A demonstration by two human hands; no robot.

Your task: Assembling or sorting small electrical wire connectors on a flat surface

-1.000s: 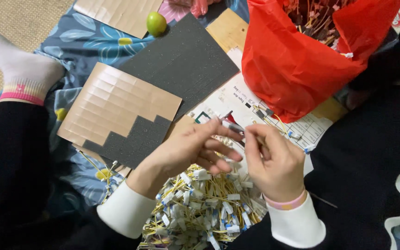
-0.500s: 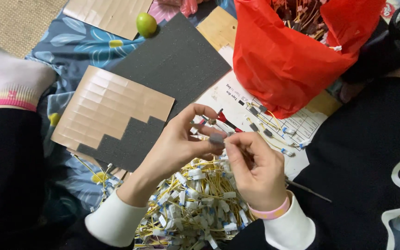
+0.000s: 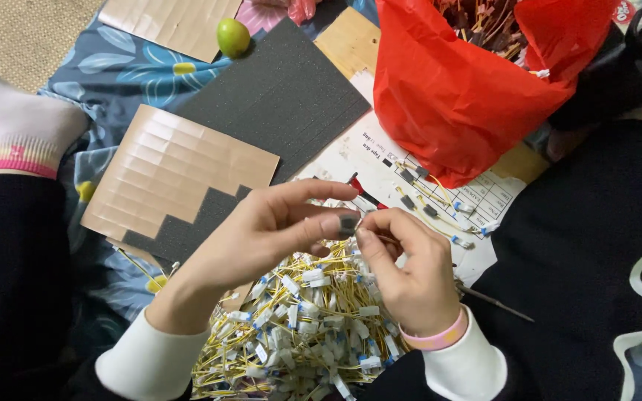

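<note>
Blue flowered cloth [image 3: 124,70] covers the floor where the person sits, black-trousered legs spread to either side and a white sock with a pink band [image 3: 20,137] out at the left. A red plastic bag [image 3: 458,96] stuffed with dark wired parts stands at the top right, partly over a printed paper sheet [image 3: 484,197]. Beside it lies a dark grey foam sheet [image 3: 284,93], and nearer the person a brown cardboard piece [image 3: 176,174] with a stepped cut edge. Between the forearms sits a heap of yellow wires with white tags [image 3: 302,327]. Above that heap the left hand [image 3: 261,230] and right hand [image 3: 406,271] meet fingertip to fingertip, both pinching one small dark piece [image 3: 348,223] between thumbs and forefingers; the other fingers curl loosely. A pink band circles the right wrist. A small green fruit [image 3: 233,37] rests at the top edge of the foam.
</note>
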